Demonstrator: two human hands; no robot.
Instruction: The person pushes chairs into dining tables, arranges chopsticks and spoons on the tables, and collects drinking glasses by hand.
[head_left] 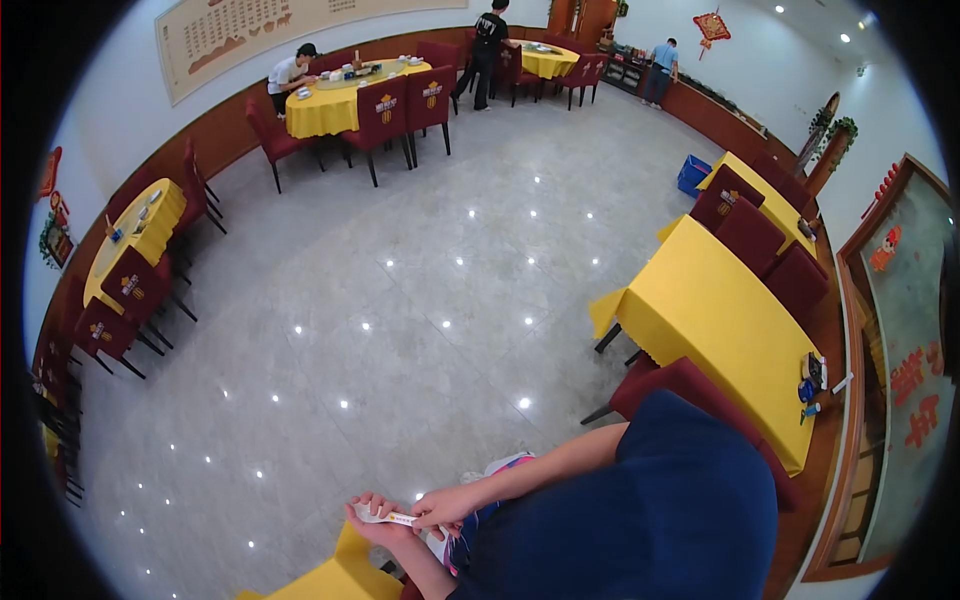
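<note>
A white spoon (401, 519) with a small printed mark on its handle lies across my two hands, low in the middle of the view. My left hand (376, 529) is turned palm up under the bowl end, with its fingers curled around it. From the other side, my right hand (445, 506) grips the handle end between thumb and fingers. My dark blue shirt fills the lower right. Just below my hands is the corner of a yellow tablecloth (322, 582).
A yellow-covered table (715, 310) with dark red chairs stands at right; small items (810, 385) lie at its far edge. Beyond it is a blue crate (693, 175). Round tables (335, 112) stand along the far wall, with people nearby. Grey tiled floor (400, 300) spreads between.
</note>
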